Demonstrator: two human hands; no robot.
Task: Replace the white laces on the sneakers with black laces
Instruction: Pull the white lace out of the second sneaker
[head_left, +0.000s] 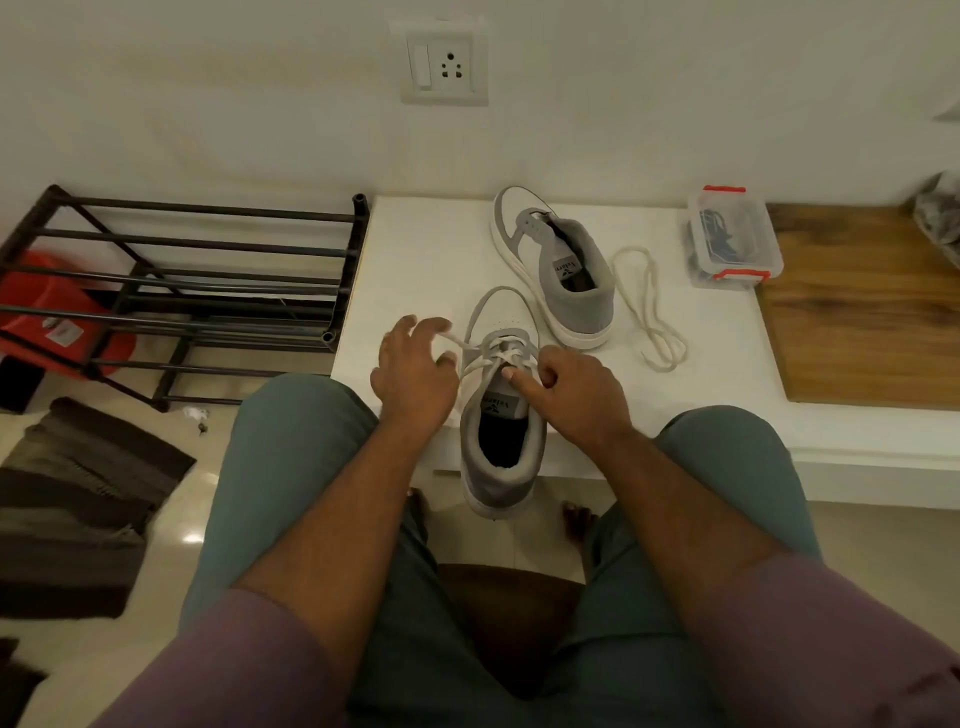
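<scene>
**A:** Sneakers first: where do they sit in the head view?

**B:** Both on the white ledge. The far sneaker has bare eyelets, and its pulled white lace lies loose just beside it. The near sneaker is half unlaced, and its heel hangs over the ledge's front edge, between the person's knees.

**A:** And the hands?

**B:** The left hand has its fingers spread and bent, with a strand of the near sneaker's lace running to its fingertips; I judge it a light pinch, though the contact itself is hard to see. The right hand is curled beside the eyelets, forefinger pressing toward the tongue. Whether it grips the lace I cannot tell.

**A:** How should this step go?

**B:** Steady the shoe with the right, draw one crossing at a time outward with the left. Yanking could tip the overhanging heel off the ledge.

**A:** Room to move?

**B:** Open ledge to the left before the black rack. The clear box holding dark laces stands at the ledge's right end, near the wooden board, within reach past the far shoe.
</scene>
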